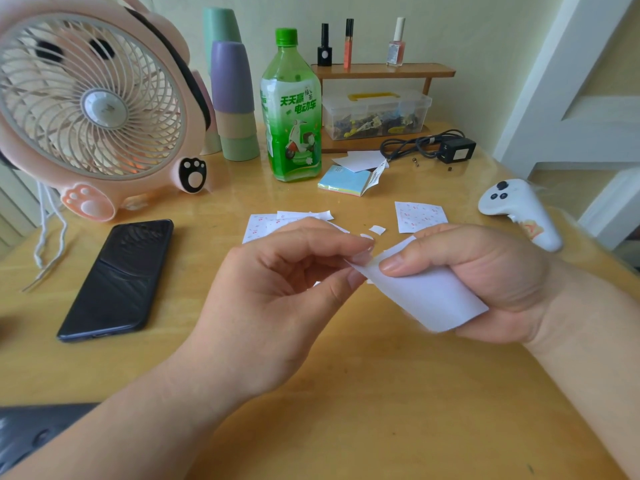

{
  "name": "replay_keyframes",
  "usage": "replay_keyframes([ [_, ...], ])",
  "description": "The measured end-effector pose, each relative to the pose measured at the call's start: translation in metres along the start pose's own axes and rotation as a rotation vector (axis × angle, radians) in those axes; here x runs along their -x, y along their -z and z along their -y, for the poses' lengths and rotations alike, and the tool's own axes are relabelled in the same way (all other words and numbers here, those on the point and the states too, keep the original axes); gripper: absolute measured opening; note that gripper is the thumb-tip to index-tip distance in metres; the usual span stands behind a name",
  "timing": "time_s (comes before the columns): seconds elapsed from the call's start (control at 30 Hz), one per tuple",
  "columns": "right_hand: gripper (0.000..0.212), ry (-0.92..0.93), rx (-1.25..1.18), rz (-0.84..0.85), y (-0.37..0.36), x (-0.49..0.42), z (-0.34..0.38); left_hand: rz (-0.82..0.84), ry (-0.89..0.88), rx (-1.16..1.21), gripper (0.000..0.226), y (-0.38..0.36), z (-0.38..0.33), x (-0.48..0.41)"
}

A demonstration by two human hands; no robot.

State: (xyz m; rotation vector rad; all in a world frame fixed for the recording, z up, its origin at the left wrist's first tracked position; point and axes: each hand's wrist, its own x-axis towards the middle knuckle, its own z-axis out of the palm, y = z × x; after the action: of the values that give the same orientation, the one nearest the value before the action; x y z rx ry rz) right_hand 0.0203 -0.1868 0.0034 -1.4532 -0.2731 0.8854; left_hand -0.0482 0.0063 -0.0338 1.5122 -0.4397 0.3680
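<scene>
Left grip (277,282) and right grip (485,271) pinch the white paper slip (426,292) — few torn scraps (376,230) mid-frame, most seemingly untorn.

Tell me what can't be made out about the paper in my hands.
Head view: white paper, underside hidden by right hand.
Head view: the paper's corner, covered by left hand; peeling or tearing, unclear.
Head view: patterned sheet, partly behind left hand.

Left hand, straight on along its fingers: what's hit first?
The left hand pinches the corner of the white paper with its fingers; straight on, it would probably meet the thumb of the right hand.
</scene>
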Motion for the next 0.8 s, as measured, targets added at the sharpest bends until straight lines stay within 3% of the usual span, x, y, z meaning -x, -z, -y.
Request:
replay_keyframes([
  [0.03,0.009,0.004,-0.004,0.022,-0.001,0.001,0.001,0.003,-0.002,-0.013,0.016,0.0,0.0,0.0],
  [0.27,0.019,-0.019,0.012,0.086,-0.001,0.002,0.005,0.021,-0.086,-0.339,0.014,0.001,-0.008,0.001],
  [0.5,0.014,-0.039,0.037,0.061,0.002,0.001,0.004,0.023,0.02,-0.268,0.004,0.001,-0.008,0.001],
  [0.53,0.023,-0.025,0.063,0.024,0.002,0.001,0.003,0.013,0.063,-0.242,0.006,0.001,-0.009,0.0],
  [0.6,0.045,0.087,0.169,-0.129,0.003,-0.002,0.0,-0.007,0.154,-0.208,0.01,0.001,-0.01,0.0],
  [0.67,0.05,0.322,0.256,-0.288,0.004,-0.006,-0.002,-0.016,0.242,-0.197,0.012,0.001,-0.01,-0.002],
  [0.73,0.064,0.474,0.272,-0.225,0.005,-0.006,-0.004,-0.037,0.342,-0.145,0.014,0.002,-0.008,-0.003],
  [0.8,0.072,0.503,0.28,-0.136,0.004,-0.003,-0.006,-0.048,0.434,-0.061,0.016,0.002,-0.008,-0.004],
])
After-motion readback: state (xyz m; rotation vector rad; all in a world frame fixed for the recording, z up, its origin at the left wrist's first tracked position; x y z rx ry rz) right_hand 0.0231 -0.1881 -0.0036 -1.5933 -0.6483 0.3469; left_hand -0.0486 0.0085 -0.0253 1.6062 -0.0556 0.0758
